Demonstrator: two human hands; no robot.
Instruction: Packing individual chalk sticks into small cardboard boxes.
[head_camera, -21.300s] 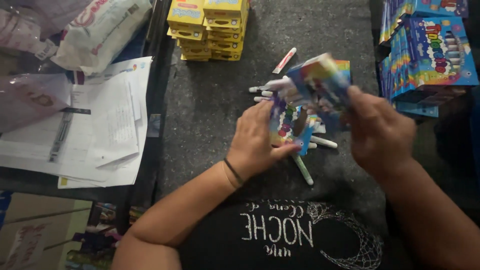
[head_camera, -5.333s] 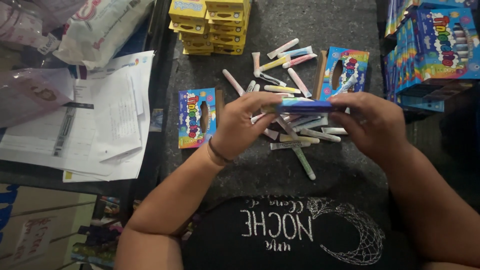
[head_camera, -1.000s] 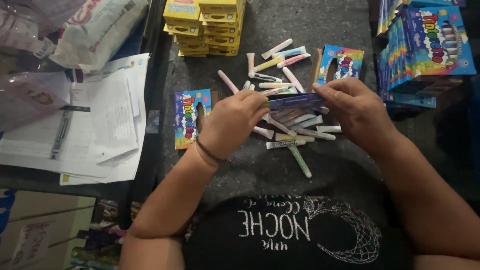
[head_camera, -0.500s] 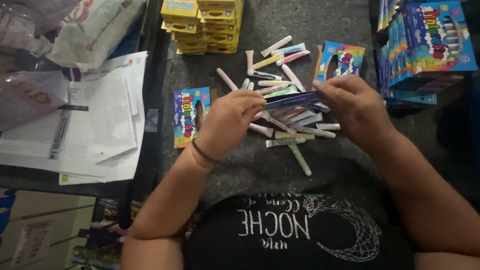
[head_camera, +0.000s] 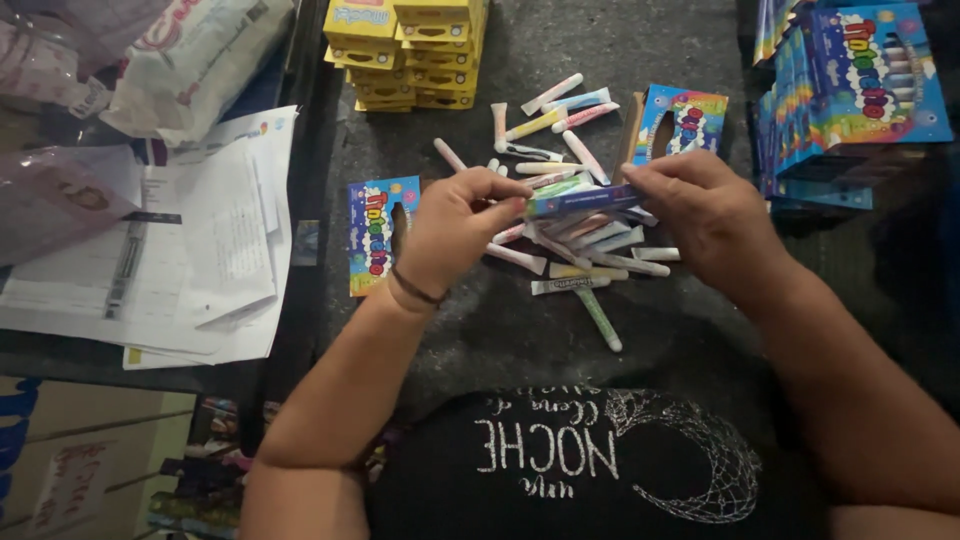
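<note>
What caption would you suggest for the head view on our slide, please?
Both hands, left hand and right hand, hold a flat blue carton above scattered markers on a grey mat.

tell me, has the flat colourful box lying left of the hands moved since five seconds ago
No. The flat colourful box lies beside the white papers and below the yellow box stack, as before; small offsets match camera drift.

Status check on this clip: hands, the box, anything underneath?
Left hand and right hand pinch opposite ends of a flat blue cardboard box. Loose pastel marker tubes scattered beneath on grey felt tabletop.
</note>
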